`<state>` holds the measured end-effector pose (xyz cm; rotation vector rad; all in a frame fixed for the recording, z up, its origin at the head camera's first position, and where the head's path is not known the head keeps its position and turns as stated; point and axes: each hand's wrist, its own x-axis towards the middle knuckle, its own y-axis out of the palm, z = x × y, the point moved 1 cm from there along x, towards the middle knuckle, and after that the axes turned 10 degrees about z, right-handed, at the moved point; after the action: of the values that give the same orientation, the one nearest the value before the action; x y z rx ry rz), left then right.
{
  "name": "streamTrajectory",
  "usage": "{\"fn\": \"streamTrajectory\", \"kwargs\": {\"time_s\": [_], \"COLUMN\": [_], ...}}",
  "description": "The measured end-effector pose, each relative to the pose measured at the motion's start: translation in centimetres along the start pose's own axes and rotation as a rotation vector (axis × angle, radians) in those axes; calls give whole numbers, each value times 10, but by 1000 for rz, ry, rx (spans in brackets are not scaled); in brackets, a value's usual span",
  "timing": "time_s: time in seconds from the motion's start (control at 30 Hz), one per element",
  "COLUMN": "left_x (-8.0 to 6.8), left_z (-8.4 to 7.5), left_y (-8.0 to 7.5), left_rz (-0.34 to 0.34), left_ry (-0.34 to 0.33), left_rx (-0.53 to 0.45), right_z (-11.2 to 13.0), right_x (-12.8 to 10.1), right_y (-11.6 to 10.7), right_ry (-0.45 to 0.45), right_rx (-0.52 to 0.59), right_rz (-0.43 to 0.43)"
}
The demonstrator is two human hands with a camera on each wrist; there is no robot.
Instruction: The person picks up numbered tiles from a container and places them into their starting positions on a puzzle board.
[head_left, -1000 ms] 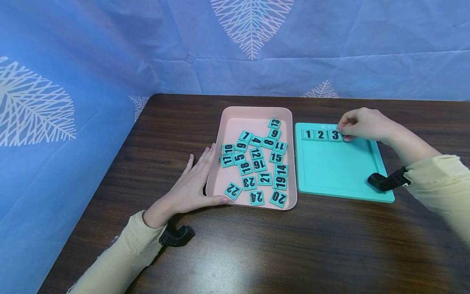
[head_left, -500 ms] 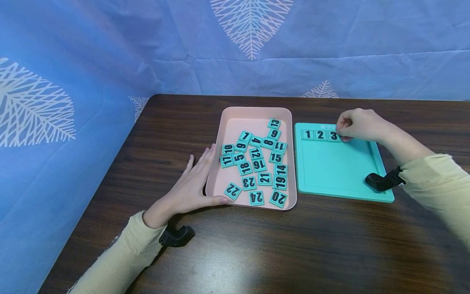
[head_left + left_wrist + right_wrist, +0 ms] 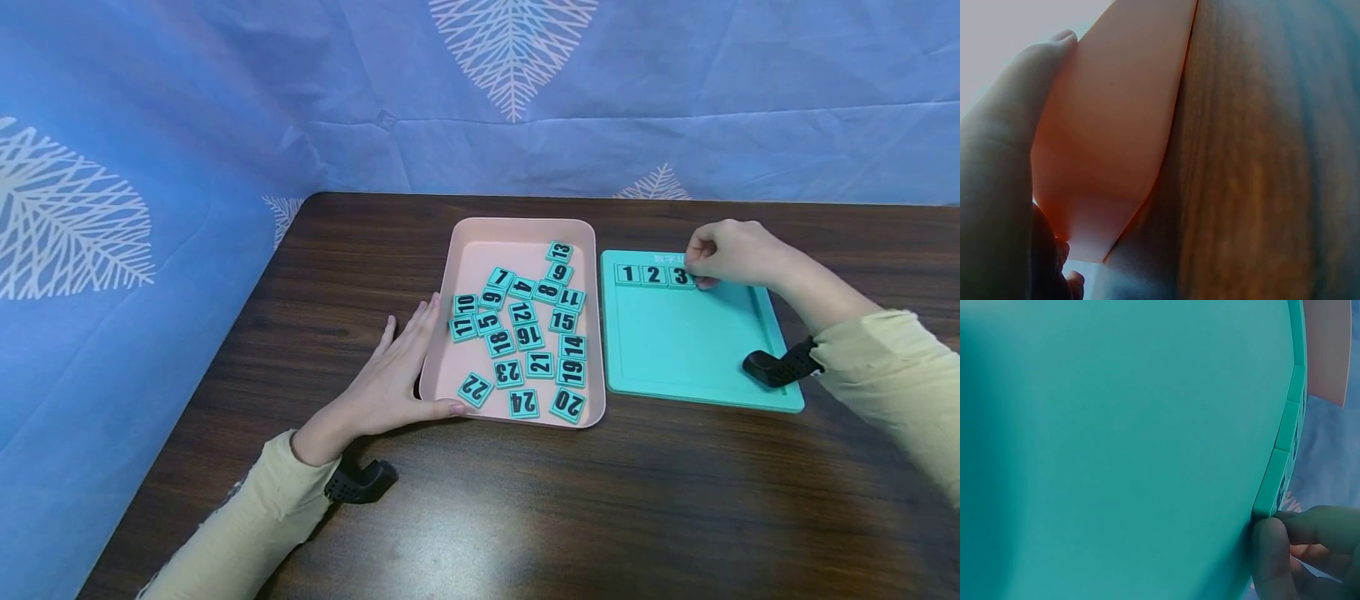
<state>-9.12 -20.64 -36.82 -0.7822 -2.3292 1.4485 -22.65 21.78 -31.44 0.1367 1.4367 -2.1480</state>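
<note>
My left hand (image 3: 393,379) rests at the near left corner of a pink tray (image 3: 468,237), fingers straight along its left side and thumb on its near edge. In the left wrist view the thumb (image 3: 1007,106) lies against the outer wall. Green number tiles lie scattered in the tray, among them 22 (image 3: 476,390) and 13 (image 3: 559,252). My right hand (image 3: 738,250) pinches the right edge of tile 3 (image 3: 680,277) between thumb and index finger. That tile sits beside tiles 2 (image 3: 653,276) and 1 (image 3: 628,274) at the top of a green board (image 3: 697,350).
The board lies just right of the tray on a dark wooden table (image 3: 487,500). A blue cloth (image 3: 375,92) with white leaf prints hangs behind and to the left. A black wrist device (image 3: 782,365) on the right arm overhangs the board's right edge.
The right hand has shifted slightly left, and tile 3 has moved closer to tile 2. The left hand and the tray stay in place.
</note>
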Motion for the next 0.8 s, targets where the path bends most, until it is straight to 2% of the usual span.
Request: {"fn": "streamTrajectory", "kwargs": {"time_s": [0.23, 0.47, 0.8], "left_x": [0, 0, -1], "left_z": [0, 0, 1], "left_y": [0, 0, 0], "left_rz": [-11, -6, -2], "left_ry": [10, 10, 5], "left_rx": [-5, -6, -5], "right_z": [2, 7, 45], "right_x": [-1, 1, 10], "right_y": [0, -4, -7], "right_ry": [6, -24, -181], "right_rx": [-13, -32, -11], "right_rz": [-2, -3, -87]}}
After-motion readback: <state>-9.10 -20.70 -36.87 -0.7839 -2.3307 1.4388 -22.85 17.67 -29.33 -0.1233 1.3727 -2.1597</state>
